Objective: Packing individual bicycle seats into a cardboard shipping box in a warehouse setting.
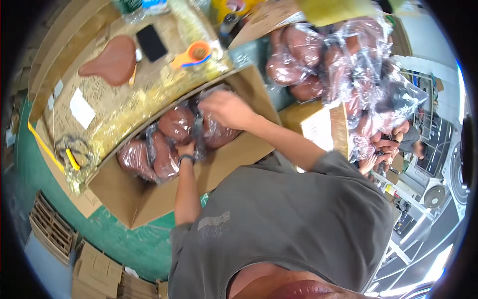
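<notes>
An open cardboard box (209, 172) holds several brown bicycle saddles, each in clear plastic. Deep in its middle, my left hand (186, 148) is closed on the narrow end of a wrapped saddle (177, 123); some of its fingertips are hidden. Toward the right end, my right hand (226, 108) is closed, its fingers curled at the plastic wrap over another saddle (216, 132). Two more wrapped saddles, one of them at the far left (134, 158), lie side by side in the box.
Beyond the box, a worktable (112, 102) carries an unwrapped brown saddle (117, 60), a black phone (151, 43), an orange cup (199, 52) and a yellow-handled cutter (72, 159). Wrapped saddles (348, 60) pile up at right. Another person (411, 139) works beyond; pallets (50, 224) stand lower left.
</notes>
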Demonstrator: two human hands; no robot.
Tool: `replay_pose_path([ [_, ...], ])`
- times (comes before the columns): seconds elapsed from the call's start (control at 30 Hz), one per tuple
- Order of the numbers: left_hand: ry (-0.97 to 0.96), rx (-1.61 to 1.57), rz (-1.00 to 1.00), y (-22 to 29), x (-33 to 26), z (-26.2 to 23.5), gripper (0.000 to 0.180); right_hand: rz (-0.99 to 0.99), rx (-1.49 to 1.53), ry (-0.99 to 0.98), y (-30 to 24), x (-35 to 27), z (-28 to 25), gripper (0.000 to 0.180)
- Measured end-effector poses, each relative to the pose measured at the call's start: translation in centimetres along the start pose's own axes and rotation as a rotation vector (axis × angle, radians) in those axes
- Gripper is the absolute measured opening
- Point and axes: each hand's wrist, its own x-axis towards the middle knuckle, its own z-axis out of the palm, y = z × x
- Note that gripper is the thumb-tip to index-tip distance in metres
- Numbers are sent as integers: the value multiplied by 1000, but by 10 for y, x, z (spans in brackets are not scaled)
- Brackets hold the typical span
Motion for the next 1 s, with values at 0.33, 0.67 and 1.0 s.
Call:
replay_pose_path([
  [0.33,235,-449,416,247,-245,-110,83,610,-1148,827,68,-218,-441,89],
  [0.67,-97,-331,790,444,-355,-13,68,1054,-751,633,153,-474,-338,101],
  [1.0,-904,107,902,531,-387,122,62,1157,158,475,151,-516,-389,73],
])
